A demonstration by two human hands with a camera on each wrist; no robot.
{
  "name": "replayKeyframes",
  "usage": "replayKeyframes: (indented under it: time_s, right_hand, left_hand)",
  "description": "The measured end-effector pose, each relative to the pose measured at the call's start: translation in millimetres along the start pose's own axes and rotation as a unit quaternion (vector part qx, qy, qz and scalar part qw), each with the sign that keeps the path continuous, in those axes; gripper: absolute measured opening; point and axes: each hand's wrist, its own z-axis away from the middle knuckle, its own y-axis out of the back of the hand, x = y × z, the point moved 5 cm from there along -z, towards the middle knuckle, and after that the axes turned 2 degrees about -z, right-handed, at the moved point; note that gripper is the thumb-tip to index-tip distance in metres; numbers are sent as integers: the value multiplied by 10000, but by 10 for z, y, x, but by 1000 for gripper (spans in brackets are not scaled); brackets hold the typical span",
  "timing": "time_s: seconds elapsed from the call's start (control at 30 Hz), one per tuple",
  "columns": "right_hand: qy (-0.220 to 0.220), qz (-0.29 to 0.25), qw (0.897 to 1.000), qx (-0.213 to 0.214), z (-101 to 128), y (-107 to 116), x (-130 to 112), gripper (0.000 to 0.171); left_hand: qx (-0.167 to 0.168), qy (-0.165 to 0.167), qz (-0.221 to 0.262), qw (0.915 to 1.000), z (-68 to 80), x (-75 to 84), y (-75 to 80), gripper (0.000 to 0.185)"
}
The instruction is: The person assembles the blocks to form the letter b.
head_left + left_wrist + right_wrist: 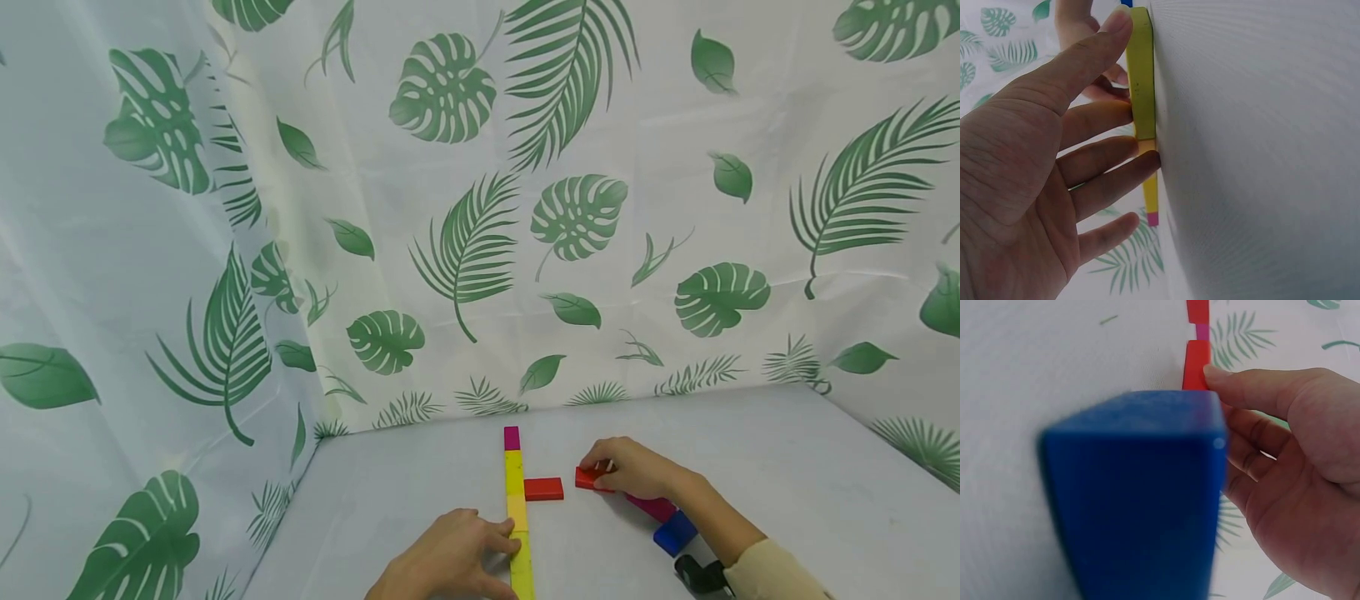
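A straight row of blocks runs away from me in the head view: yellow [522, 575], orange-yellow [517, 510], yellow again, and a magenta block [512, 438] at the far end. My left hand [453, 554] is at the row's left side, fingertips touching it; in the left wrist view its fingers are spread along the near yellow block [1142, 75]. One red block [543, 489] sticks out sideways from the row's right side. To its right, my right hand [637, 471] pinches a second red block [585, 478] between thumb and fingers, a gap apart from the first.
Beyond the right hand lie a magenta block [651, 507] and a blue block [675, 533], partly behind the forearm. A black object [697, 575] sits by the right sleeve. Leaf-patterned white sheets [660, 208] hang behind and beside the pale table surface [390, 475].
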Motion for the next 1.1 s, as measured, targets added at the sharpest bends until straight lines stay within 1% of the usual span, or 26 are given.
replayKeyframes:
  time_s: [0.2,0.4,0.67,0.83,1.1]
  right_hand:
    - [-35,-20,10000,-10,-12,-8,16,28]
    - [18,-57,10000,-29,-19,-9,-4,27]
    - [54,-130,9999,-101,-16,-25,-16,27]
    - [-7,-129,9998,-118,-13,-38,-14,27]
    - [-18,-96,9998,-152,-25,-54,-67,25]
  left_hand:
    - [-2,-21,-9,10000,0,-1,5,58]
    - [29,-62,-1,10000,0,-3,9,58]
    - [49,-21,34,10000,8,0,9,58]
    - [27,23,115,9999,1,-5,1,57]
    - [20,-11,58,10000,0,-14,-4,58]
